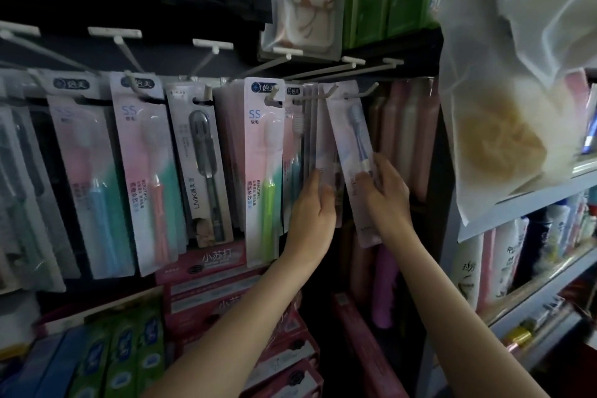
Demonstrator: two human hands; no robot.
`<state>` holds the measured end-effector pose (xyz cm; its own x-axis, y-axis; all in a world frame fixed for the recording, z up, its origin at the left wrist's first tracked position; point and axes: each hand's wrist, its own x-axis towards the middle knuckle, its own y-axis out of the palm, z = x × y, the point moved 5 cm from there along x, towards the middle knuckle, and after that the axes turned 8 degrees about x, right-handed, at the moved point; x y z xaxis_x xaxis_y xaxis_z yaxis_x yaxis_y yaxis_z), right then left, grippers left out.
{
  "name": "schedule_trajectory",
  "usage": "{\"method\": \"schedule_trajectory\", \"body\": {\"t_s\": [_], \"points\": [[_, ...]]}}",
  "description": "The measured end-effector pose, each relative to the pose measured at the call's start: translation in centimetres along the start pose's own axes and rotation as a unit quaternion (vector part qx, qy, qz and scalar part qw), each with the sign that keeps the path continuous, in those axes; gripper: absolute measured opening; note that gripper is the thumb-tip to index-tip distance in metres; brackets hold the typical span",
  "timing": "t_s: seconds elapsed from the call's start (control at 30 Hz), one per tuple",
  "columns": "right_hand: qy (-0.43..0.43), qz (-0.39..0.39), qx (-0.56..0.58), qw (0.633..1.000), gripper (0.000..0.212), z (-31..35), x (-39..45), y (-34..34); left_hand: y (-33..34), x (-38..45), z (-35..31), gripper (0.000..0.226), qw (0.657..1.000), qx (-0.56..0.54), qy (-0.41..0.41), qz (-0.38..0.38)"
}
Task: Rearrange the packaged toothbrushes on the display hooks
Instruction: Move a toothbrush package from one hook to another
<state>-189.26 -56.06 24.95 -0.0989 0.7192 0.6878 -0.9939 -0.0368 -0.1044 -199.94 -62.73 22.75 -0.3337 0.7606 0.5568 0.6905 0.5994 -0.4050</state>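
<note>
Glossy clear-plastic toothbrush packs [352, 152] hang on matt white hooks [361, 94].

Pkgd toothbrushes [265, 168] hang in row on hooks [361, 94]; rightmost pack [350, 139] tilted.

Head view, close, facing display hooks [361, 94]

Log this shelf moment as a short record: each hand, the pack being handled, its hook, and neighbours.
left hand: fingers straight, resting against the hanging packs beside the tilted one
right hand: grip on the lower half of the tilted toothbrush pack
pack state: hanging slanted, top at the right-hand hook
left neighbour: green-handled toothbrush pack, hanging straight
below: red toothpaste boxes
</note>
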Motion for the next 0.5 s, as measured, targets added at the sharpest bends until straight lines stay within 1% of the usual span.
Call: {"method": "schedule_trajectory", "body": {"t_s": [0.07, 0.13, 0.2, 0.27, 0.37, 0.43, 0.5], "points": [[0.045, 0.024, 0.038, 0.998, 0.025, -0.7, 0.0, 0.5, 0.2, 0.0, 0.1, 0.048, 1.0, -0.014, -0.002, 0.011], [0.056, 0.038, 0.042, 0.997, 0.024, -0.7, 0.0, 0.8, 0.7, -0.2, -0.2, 0.049, 0.999, -0.024, 0.005, 0.028], [0.029, 0.039, -0.006, 0.999, 0.028, -0.5, 0.1, 1.0, 1.1, -0.3, -0.9, 0.046, 0.998, -0.028, 0.027, 0.04], [0.001, 0.029, -0.064, 0.997, 0.039, -0.3, 0.2, 1.2, 1.5, 0.0, -1.3, 0.042, 0.998, -0.014, 0.037, 0.042], [-0.005, 0.023, -0.121, 0.992, 0.056, -0.2, 0.1, 1.1, 2.1, 0.6, -1.1, 0.045, 0.997, 0.027, 0.042, 0.057], [-0.006, 0.033, -0.142, 0.989, 0.058, -0.3, 0.2, 1.1, 2.2, 0.5, -0.6, 0.048, 0.996, 0.041, 0.051, 0.064], [-0.006, 0.042, -0.14, 0.989, 0.055, -0.4, 0.3, 1.1, 2.1, 0.4, 0.1, 0.05, 0.997, 0.038, 0.052, 0.044]]}}
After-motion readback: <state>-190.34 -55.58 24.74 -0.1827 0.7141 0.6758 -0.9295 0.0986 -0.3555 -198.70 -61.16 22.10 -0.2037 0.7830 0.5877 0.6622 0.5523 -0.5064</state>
